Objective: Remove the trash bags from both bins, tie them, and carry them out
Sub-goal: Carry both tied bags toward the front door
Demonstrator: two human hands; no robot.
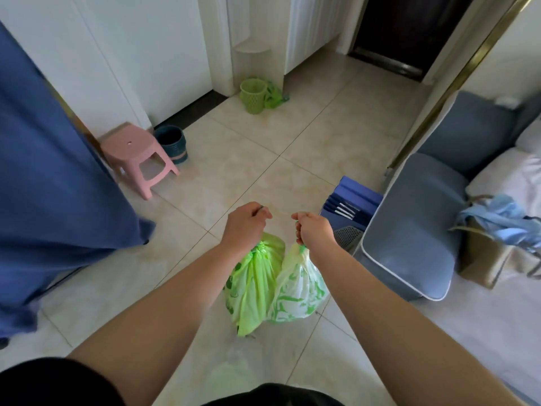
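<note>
Two tied trash bags hang side by side over the tiled floor in front of me. My left hand point(247, 222) is closed on the knotted neck of the bright green bag point(253, 284). My right hand point(314, 230) grips the neck of the green-and-white bag point(298, 291), which touches the first one. Further away stand two bins: a light green mesh bin point(253, 95) by the white wall corner, and a dark blue bin point(171, 142) behind a pink stool. Both bins look bare inside.
The pink stool point(137, 153) stands at the left by a blue curtain point(49, 186). A grey-blue sofa point(415, 238) and folded blue mats point(351, 200) lie to the right. A loose green bag point(273, 96) rests beside the mesh bin. A dark door point(409, 30) is far ahead.
</note>
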